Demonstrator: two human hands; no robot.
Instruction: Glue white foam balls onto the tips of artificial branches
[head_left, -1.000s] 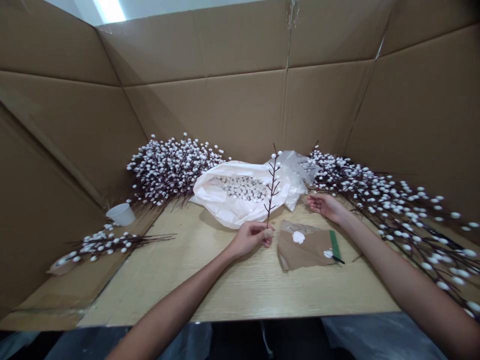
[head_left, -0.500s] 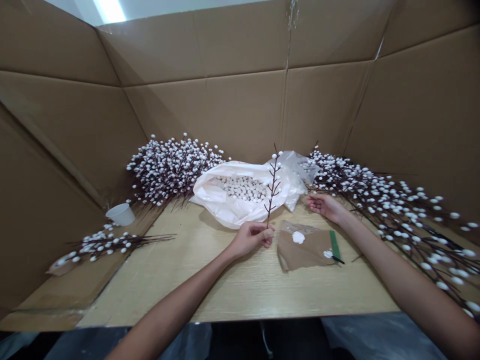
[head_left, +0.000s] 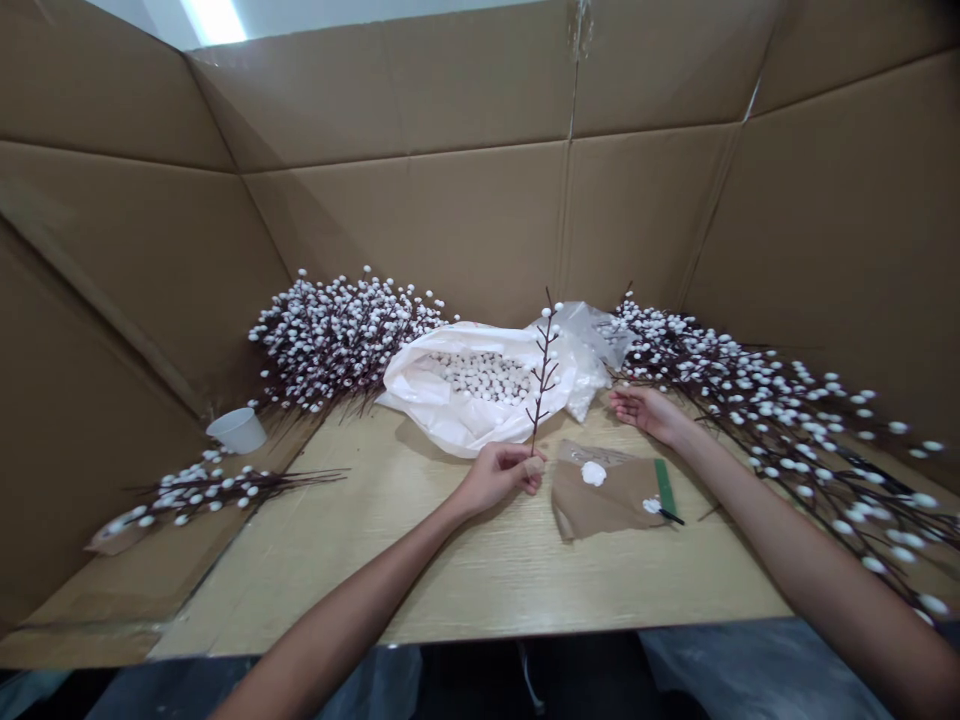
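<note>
My left hand (head_left: 504,478) pinches the lower end of a brown artificial berry branch (head_left: 541,390) and holds it upright. A few white berries sit near its top, while its lower side twigs are bare. Behind it lies an open white plastic bag (head_left: 424,415) filled with loose white berries (head_left: 487,377). My right hand (head_left: 643,412) rests by the table at the right of the bag, fingers loosely curled and apart, with nothing visible in them. Between and below my hands lies a brown sheet (head_left: 615,505) bearing a white blob (head_left: 593,473) and a smaller white smear (head_left: 652,507).
Bunches of white-berried branches stand at back left (head_left: 337,335) and along the right (head_left: 750,390). A white cup (head_left: 238,431), a small bundle of branches (head_left: 217,490) and a tape roll (head_left: 116,535) are at left. A clear bag (head_left: 589,345) adjoins the white one. Cardboard walls (head_left: 420,220) enclose the table.
The whole view has shifted very slightly. Both hands and the berry branch keep practically the same positions.
</note>
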